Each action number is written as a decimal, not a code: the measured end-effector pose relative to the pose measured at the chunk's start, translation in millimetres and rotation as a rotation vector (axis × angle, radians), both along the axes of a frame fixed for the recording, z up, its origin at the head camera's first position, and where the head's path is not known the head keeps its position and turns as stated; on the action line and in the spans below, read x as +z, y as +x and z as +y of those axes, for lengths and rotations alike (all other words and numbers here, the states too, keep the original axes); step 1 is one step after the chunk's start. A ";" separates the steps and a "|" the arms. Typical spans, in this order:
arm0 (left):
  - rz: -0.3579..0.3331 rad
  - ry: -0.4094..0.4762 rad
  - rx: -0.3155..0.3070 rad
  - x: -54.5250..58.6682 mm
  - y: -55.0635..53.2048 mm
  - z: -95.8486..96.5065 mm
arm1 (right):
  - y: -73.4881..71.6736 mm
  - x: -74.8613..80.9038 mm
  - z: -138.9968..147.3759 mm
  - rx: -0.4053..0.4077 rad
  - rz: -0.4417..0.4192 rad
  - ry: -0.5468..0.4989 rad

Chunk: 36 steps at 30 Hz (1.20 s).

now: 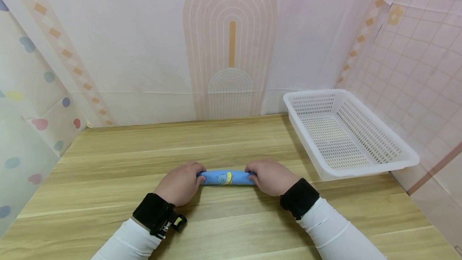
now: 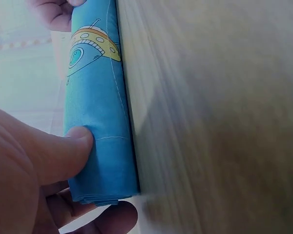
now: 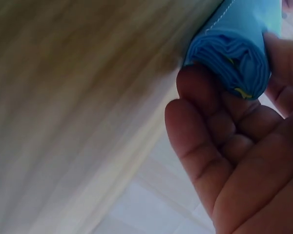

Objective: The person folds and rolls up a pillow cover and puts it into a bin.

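Note:
A rolled blue cloth (image 1: pixel 218 177) lies crosswise on the wooden table, with a yellow and blue cartoon print and pale stitching. My left hand (image 1: pixel 180 183) grips its left end; in the left wrist view the thumb (image 2: pixel 78 146) presses on the near face of the roll (image 2: pixel 95 107) and the fingers curl behind its end. At the other end my right hand (image 1: pixel 272 177) holds the roll between thumb and fingers. Spiralled layers with small yellow bits show in the roll's end (image 3: pixel 224 58) in the right wrist view.
A white perforated plastic basket (image 1: pixel 317 159) stands at the table's back right, beside the wall. The wood-grain table (image 1: pixel 231 220) stretches around both hands. Printed cloth walls (image 1: pixel 144 51) close off the back and both sides.

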<state>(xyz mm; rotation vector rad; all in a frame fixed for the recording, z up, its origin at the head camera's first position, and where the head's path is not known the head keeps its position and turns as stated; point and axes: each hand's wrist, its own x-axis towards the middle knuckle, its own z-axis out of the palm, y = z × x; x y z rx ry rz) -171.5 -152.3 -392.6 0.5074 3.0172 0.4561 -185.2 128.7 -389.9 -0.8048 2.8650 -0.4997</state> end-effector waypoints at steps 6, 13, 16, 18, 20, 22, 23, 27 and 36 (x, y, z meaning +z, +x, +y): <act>-0.008 0.017 -0.018 0.5 0.0 -0.7 | -0.1 0.5 -3.8 -0.008 0.029 0.004; 0.009 0.014 -0.044 2.1 1.0 -2.7 | 0.6 2.7 -7.8 -0.089 0.044 0.007; 0.028 0.006 -0.050 2.9 1.6 -2.7 | 0.2 4.6 -9.2 -0.074 0.100 -0.014; 0.036 0.006 -0.049 3.4 1.6 -2.4 | 0.0 5.7 -10.3 -0.043 0.140 -0.028; 0.048 0.012 -0.040 3.3 1.2 -1.8 | -0.1 6.4 -11.1 -0.021 0.159 -0.035; 0.070 0.018 -0.032 2.2 0.5 -0.5 | -0.2 6.5 -12.0 -0.009 0.158 -0.031; 0.089 0.018 -0.031 1.5 0.2 0.2 | -0.1 6.3 -12.3 -0.005 0.156 -0.025; 0.184 0.001 -0.044 -3.5 -0.5 3.7 | 1.2 6.8 -13.6 0.025 0.156 0.033; 0.212 -0.066 -0.125 -2.5 0.8 10.2 | 3.2 8.8 -21.6 0.006 0.163 0.133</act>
